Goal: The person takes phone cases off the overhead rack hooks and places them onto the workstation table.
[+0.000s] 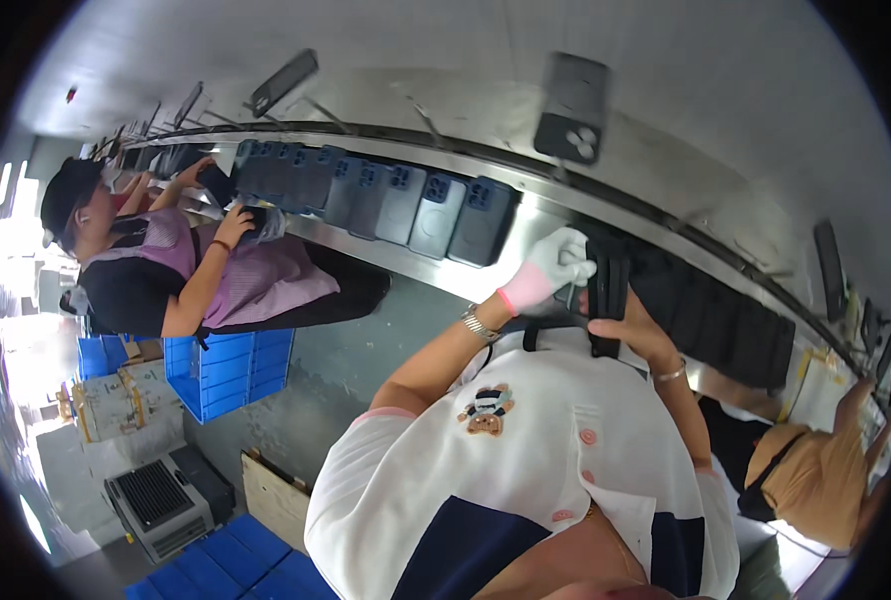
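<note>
Factory line by the look: phone cases lined up on metal bench upper centre, hanging case at top, co-worker and blue crate at left.

My right hand: most fingers are hiding behind the black case that I am holding.
My left hand: the gloved fingertips are bunching too tightly for telling what they are pinching.
Hanging case: its edges are blurring.
Dark row: its pieces are blending into one black, so I am failing to count them.
Person at right: the dark rim is cutting the body.
Blue crates: the lower edge is cutting them.
</note>
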{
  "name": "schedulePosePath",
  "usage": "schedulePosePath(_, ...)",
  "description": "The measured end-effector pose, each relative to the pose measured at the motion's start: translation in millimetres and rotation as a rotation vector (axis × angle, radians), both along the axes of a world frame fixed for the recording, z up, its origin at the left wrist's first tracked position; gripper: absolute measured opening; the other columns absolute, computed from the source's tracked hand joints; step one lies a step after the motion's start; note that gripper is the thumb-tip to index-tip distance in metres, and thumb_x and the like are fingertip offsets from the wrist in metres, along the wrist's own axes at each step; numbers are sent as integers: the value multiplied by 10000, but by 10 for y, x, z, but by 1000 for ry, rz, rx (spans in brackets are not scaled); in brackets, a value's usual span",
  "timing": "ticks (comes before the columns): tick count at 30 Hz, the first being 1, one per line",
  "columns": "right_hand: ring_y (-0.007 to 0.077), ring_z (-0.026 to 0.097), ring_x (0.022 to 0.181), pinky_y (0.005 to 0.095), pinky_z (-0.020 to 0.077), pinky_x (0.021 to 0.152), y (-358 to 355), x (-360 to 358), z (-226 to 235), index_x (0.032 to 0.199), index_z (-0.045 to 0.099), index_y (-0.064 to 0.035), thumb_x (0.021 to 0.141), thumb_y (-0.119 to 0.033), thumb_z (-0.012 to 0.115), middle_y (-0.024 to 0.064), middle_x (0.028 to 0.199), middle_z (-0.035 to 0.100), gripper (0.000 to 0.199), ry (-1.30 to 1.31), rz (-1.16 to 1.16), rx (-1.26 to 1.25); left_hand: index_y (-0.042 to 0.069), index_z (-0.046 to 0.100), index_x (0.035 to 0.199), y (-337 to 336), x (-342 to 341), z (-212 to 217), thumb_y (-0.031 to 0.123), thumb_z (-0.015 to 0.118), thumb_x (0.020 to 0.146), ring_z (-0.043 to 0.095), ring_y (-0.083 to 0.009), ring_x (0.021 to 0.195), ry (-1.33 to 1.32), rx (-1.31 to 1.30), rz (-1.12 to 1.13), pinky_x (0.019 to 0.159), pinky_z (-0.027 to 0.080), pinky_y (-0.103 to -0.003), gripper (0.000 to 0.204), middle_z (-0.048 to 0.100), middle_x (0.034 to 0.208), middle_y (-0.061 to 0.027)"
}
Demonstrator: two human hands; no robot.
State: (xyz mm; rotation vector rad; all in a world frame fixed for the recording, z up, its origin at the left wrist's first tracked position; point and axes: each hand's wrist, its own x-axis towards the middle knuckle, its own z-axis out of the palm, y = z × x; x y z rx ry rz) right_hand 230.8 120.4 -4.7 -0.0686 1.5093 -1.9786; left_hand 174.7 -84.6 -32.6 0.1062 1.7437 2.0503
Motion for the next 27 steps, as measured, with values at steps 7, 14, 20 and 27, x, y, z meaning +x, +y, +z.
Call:
schedulePosePath(7, 146, 504, 1118, 306, 397, 999, -196, -228, 550, 1319, 455, -55, 672, -190, 821, 41, 1202, 527, 756, 156, -99, 21, -25, -49, 1507, -1009, -1054, 202, 183, 860, 683, 173, -330, 1459, 563, -246, 579, 1172, 218, -396, 1244, 176, 1537, -255)
schedulePosePath(14, 162, 471, 1206, 305, 360, 1043, 57, -1011, 1068, 1323, 464, -56, 691, -89, 796, 34, 1288, 508, 715, 617, -511, 157, -47, 413, 1343, -136, -1761, 338, 99, 725, 850, 591, -150, 994, 222, -75, 649, 870, 489, -275, 601, 611, 1082, -117)
schedulePosePath(20, 140, 495, 1128, 300, 419, 975, 537, -998, 1140, 1282, 502, -59, 681, -38, 786, 29, 1273, 527, 665, 634, -486, 349, -21, 468, 1306, 580, -1992, 214, 84, 664, 899, 620, -190, 1026, -45, 517, 91, 952, 474, -296, 464, 642, 1024, -96)
schedulePosePath(27, 159, 541, 1103, 319, 426, 995, 1519, -880, 1200, 1283, 521, -53, 677, -72, 813, 39, 1257, 553, 674, 703, -548, 422, 42, 488, 1118, 1051, -1652, 327, 61, 596, 933, 571, -208, 1146, 286, 321, -216, 1015, 436, -348, 215, 598, 1092, -85)
